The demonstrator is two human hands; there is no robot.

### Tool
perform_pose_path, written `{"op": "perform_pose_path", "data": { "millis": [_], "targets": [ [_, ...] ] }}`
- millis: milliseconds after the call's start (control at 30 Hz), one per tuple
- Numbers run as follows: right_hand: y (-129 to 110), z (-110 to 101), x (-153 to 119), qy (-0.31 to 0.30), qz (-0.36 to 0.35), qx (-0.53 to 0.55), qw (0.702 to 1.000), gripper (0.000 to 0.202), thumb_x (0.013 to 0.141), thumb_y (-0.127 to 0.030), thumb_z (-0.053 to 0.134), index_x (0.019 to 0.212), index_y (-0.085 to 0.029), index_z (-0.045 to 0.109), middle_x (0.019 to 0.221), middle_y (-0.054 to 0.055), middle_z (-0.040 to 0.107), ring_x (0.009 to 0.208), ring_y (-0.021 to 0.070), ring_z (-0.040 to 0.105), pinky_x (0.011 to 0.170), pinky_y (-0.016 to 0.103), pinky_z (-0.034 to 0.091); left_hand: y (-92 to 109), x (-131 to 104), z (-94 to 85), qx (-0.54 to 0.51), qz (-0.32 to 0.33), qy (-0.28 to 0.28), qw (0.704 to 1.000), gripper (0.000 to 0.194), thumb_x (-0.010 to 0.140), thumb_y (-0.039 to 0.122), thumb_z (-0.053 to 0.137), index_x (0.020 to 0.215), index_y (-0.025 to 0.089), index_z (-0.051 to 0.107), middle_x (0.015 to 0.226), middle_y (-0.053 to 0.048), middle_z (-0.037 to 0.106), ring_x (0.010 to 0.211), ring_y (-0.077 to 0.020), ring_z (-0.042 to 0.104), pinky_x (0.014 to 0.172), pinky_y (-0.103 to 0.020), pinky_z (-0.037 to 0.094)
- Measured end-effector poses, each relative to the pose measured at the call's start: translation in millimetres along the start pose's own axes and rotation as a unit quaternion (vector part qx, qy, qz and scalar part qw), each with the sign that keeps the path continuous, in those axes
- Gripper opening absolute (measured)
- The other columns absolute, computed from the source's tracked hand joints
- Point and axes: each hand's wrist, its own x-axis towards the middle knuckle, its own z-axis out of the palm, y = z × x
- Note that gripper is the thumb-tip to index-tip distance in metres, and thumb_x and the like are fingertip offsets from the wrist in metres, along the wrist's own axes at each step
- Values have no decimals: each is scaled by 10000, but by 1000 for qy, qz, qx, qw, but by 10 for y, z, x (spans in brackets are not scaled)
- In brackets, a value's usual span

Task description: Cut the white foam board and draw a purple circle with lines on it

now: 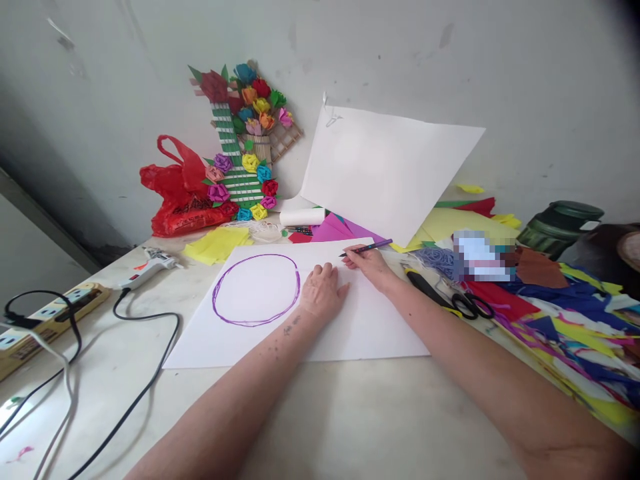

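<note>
A white sheet of paper or board (240, 347) lies on the table, and a rough purple circle (215, 303) is drawn on its left half. My left hand (324, 291) rests flat on the sheet just right of the circle, fingers stretched out and thumb apart, holding nothing. Pinched in my right hand (369, 265) is a slim dark pencil (368, 247) with a purple end. It slants, its point at the left, close above or on the sheet's upper part; whether it touches cannot be made out.
A glue gun (153, 265) and a power strip (55, 313) with cords lie left. Behind stand a red plastic bag (183, 193), a paper-flower craft (240, 183) and another white sheet (385, 170). Scissors (470, 307), a cutter (430, 290) and colourful scraps (575, 333) lie right.
</note>
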Motion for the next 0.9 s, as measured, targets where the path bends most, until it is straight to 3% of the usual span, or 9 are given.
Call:
{"op": "perform_pose_path", "data": {
  "millis": [167,333,467,700,900],
  "targets": [
    [-75,35,-11,0,9,-37,999,101,773,-199,540,813,-128,599,665,38,645,600,88,591,582,194,471,9,13,-13,-3,2,-17,1000,371,860,390,344,1040,125,530,1004,-93,498,945,-219,451,825,-338,397],
    [-106,12,32,-33,12,-96,995,175,753,-284,566,775,-119,620,677,60,658,623,98,600,604,194,472,18,20,18,-6,-8,-27,1000,363,856,381,359,1044,115,519,988,-100,503,946,-219,458,789,-316,408],
    [-146,27,106,6,-10,-101,995,199,735,-307,565,727,-117,626,609,44,636,509,78,537,525,191,457,22,12,55,-7,-11,-25,1000,348,859,374,356,1032,121,522,985,-103,505,946,-213,462,786,-309,408],
    [-150,351,211,-29,-50,-13,998,93,693,-225,571,651,-151,534,483,-29,543,459,69,495,459,172,398,35,10,18,-1,-3,-34,999,341,865,350,335,993,122,554,977,-107,514,944,-219,461,795,-318,414],
    [-39,643,329,-67,-36,-51,996,134,680,-257,601,626,-138,570,500,-14,555,466,67,473,484,183,390,44,22,-15,-8,-8,-47,999,356,841,304,372,1098,109,522,1054,-118,518,972,-228,459,819,-336,419]
  ]
}}
